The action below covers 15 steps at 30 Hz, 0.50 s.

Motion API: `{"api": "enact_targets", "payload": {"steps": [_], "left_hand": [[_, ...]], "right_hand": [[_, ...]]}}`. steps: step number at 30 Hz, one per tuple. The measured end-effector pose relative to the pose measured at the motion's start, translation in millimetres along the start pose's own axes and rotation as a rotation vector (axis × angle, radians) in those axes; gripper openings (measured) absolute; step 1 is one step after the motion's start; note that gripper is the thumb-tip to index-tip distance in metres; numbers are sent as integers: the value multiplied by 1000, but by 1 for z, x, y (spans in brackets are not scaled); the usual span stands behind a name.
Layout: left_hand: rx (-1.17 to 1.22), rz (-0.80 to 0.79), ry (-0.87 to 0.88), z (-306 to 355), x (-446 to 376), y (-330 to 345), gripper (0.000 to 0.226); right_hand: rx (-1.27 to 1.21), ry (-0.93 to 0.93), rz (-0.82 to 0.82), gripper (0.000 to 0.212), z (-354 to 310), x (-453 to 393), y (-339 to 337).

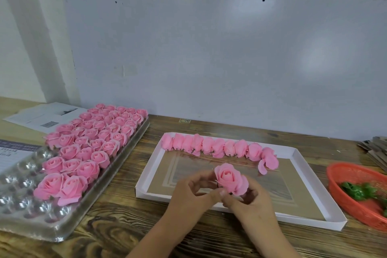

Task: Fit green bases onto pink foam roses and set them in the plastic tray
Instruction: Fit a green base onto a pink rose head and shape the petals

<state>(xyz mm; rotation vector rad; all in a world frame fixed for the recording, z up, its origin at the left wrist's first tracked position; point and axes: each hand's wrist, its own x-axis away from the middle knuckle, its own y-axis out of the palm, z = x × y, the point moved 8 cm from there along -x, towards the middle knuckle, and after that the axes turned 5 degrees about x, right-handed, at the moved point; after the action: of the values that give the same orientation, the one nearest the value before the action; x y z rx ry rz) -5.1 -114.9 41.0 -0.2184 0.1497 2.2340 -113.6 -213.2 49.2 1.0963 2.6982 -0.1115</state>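
A pink foam rose (230, 178) is held upright over the white box lid (310, 176). My left hand (192, 190) and my right hand (249, 199) both pinch it from below, thumbs meeting under the bloom. Whether a green base sits under it is hidden by my fingers. The clear plastic tray (31, 213) at left holds several rows of finished roses (92, 142), with empty cups at its near left. A row of loose roses (217, 146) lies on their sides along the lid's far edge. Green bases (360, 190) lie in an orange basket (343, 176) at right.
Everything rests on a wooden table (117, 230) against a pale wall panel. Printed papers (41, 117) lie behind the tray at far left. A stack of flat cardboard pieces (374, 146) sits at the far right edge.
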Motion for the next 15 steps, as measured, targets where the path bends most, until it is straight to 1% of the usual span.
{"api": "enact_targets", "payload": {"steps": [4, 6, 11, 15], "left_hand": [[23, -9, -46, 0, 1, 0, 46], [36, -19, -49, 1, 1, 2, 42], [86, 1, -43, 6, 1, 2, 35], [49, -41, -33, 2, 2, 4, 40]], "right_hand": [[14, 15, -11, 36, 6, -4, 0], [-10, 34, -5, 38, 10, -6, -1], [-101, 54, -54, 31, 14, -7, 0], [-134, 44, -28, 31, 13, -8, -2]]}}
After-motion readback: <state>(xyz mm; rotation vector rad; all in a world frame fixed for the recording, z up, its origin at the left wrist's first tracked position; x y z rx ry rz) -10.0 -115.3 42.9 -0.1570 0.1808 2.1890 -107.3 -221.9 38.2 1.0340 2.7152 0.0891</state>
